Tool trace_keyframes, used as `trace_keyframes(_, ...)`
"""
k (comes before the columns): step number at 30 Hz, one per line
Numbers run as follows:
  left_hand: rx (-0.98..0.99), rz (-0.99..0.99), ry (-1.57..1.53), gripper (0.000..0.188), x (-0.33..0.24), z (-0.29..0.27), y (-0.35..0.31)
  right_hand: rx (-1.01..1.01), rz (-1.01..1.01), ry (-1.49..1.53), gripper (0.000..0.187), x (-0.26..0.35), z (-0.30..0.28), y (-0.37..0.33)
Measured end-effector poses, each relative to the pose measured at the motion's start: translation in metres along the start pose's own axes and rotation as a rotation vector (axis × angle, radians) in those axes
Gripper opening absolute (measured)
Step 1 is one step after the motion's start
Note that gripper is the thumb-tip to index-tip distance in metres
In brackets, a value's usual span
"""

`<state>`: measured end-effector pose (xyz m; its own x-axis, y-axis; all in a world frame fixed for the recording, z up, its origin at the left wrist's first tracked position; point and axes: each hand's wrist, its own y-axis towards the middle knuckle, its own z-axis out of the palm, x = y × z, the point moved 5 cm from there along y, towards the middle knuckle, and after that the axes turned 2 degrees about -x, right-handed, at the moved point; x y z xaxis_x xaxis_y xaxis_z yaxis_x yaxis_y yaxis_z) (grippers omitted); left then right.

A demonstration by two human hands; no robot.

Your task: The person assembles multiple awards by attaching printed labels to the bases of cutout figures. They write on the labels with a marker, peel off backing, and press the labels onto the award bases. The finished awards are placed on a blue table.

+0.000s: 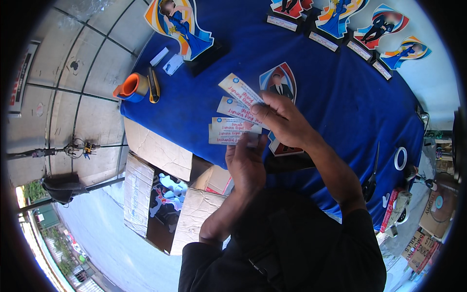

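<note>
My left hand [245,168] is closed on a fanned stack of cream printed label strips [228,125] with red script lettering. Just above it, my right hand [288,120] pinches the right end of the topmost label strip [238,90], which tilts up to the left. Another label strip [233,104] sits between that one and the stack; which hand bears it I cannot tell. Beneath my hands, a cut-out trophy [277,73] with a dark-suited figure lies on the blue tablecloth [233,53], partly covered by my right hand and forearm.
Several cut-out trophies [382,27] stand at the far right; another [182,31] stands far left. A utility knife [153,85], an orange-and-grey cup-like holder [132,86], scissors [373,173] and a white ring [400,158] lie about. Below left, an open cardboard box [138,194] holds cut-outs.
</note>
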<state>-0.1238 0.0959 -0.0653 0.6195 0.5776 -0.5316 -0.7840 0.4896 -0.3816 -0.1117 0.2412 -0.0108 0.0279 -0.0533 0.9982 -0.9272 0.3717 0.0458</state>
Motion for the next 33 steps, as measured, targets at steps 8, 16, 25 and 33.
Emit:
trace_keyframes(8, 0.021, 0.012, -0.006, 0.026, -0.001, 0.002, 0.000, -0.076, -0.056, 0.075, 0.026, -0.003, 0.003, 0.003)
trace_keyframes(16, 0.004, 0.015, -0.025, 0.025, -0.002, 0.000, 0.000, 0.060, 0.021, -0.029, 0.026, 0.000, 0.008, -0.002)
trace_keyframes(25, 0.010, 0.015, -0.030, 0.026, -0.004, -0.004, 0.000, -0.042, -0.025, -0.021, 0.027, -0.007, 0.004, 0.004)
trace_keyframes(33, -0.056, 0.001, -0.065, 0.028, -0.005, -0.008, -0.001, 0.004, 0.048, -0.054, 0.026, -0.001, 0.003, 0.003)
